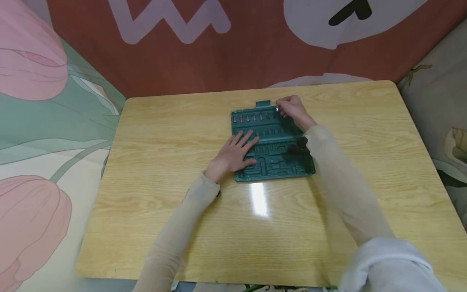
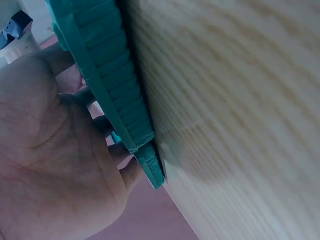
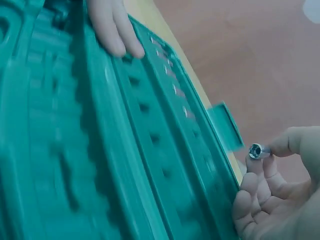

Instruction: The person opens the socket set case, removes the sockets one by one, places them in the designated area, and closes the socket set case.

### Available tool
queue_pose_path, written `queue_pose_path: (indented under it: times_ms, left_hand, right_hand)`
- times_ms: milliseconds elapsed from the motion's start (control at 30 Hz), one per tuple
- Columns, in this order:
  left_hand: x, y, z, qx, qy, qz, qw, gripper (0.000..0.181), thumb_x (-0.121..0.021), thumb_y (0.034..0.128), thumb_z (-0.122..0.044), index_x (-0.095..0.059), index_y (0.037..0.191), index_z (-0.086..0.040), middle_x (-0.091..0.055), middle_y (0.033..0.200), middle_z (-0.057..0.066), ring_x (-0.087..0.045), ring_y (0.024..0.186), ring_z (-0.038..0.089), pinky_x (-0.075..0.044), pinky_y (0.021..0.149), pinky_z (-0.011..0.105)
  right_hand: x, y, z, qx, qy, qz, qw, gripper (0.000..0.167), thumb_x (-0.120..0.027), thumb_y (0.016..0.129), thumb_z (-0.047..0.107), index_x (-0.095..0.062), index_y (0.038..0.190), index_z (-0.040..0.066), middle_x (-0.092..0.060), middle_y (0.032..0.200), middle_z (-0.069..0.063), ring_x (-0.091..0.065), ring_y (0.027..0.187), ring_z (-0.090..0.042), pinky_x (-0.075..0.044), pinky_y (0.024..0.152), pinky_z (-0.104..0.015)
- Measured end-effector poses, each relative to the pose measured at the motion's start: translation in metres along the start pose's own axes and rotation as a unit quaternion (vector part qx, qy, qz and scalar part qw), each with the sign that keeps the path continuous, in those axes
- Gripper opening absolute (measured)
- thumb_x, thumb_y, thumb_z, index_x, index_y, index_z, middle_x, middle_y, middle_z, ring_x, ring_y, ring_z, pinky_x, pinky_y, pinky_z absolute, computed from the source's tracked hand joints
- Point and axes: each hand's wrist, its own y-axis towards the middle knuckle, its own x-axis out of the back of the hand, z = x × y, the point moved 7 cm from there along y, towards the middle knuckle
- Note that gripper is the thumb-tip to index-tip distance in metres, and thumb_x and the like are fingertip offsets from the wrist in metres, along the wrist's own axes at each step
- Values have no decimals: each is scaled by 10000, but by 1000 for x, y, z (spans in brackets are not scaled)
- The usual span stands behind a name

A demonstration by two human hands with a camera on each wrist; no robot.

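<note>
A green molded tool case (image 1: 273, 173) lies unfolded on the table. My left hand (image 1: 233, 156) rests on its left side with spread fingers; in the left wrist view the palm (image 2: 55, 155) is beside the case's ribbed edge (image 2: 112, 75). Above the far right part of the case, my right hand (image 1: 293, 110) pinches a small silver socket (image 3: 257, 151) between thumb and fingertips, clear of the slots in the right wrist view. Several small sockets (image 3: 178, 91) sit in the case's far row, toward its left end. Slots further along that row hold nothing visible.
A wood-grain table (image 1: 164, 134) extends around the case on all sides. The case's latch flap (image 1: 262, 104) sticks out from its far edge. Behind the table hangs a red patterned cloth (image 1: 251, 61).
</note>
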Motion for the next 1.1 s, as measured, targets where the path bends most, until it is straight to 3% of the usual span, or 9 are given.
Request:
queue_pose_path:
  times_ms: [233,333,433,633,1100]
  left_hand:
    - [3,-4,0,25,-148,24,9999,740,-400,988,-549,-40,1567,-261,75,1615,24,65,1465,264,-8,1165,419]
    - [4,-5,0,24,-162,31,9999,742,-412,988,-543,-48,1568,-256,66,1616,26,55,1465,266,-19,1166,425]
    - [3,-5,0,11,-169,43,9998,745,-414,988,-543,-47,1569,-255,68,1616,26,54,1465,269,-23,1166,428]
    - [1,-4,0,13,-253,45,9997,750,-425,983,-544,-55,1570,-258,72,1616,23,54,1465,271,-26,1166,429]
    - [5,-1,-1,-17,-348,-12,9994,751,-443,982,-530,-63,1570,-256,75,1616,22,62,1465,267,-11,1165,428]
  right_hand:
    - [55,-5,-18,-264,777,-328,9961,201,-586,918,203,-682,816,59,-589,671,48,-483,572,-104,-368,504,-258]
    - [76,-6,-31,-287,675,-434,9964,284,-591,913,191,-689,658,111,-563,595,66,-447,544,-117,-366,528,-282]
    - [88,-7,-46,-313,510,-491,9970,340,-592,916,189,-698,598,128,-556,553,67,-445,548,-123,-376,542,-290]
    - [92,-6,-59,-268,538,-511,9969,270,-623,913,207,-744,686,125,-631,638,59,-517,602,-109,-398,551,-266]
    - [89,-1,-58,-286,-432,-343,9981,244,-649,911,224,-763,886,9,-654,727,41,-575,668,-124,-460,594,-267]
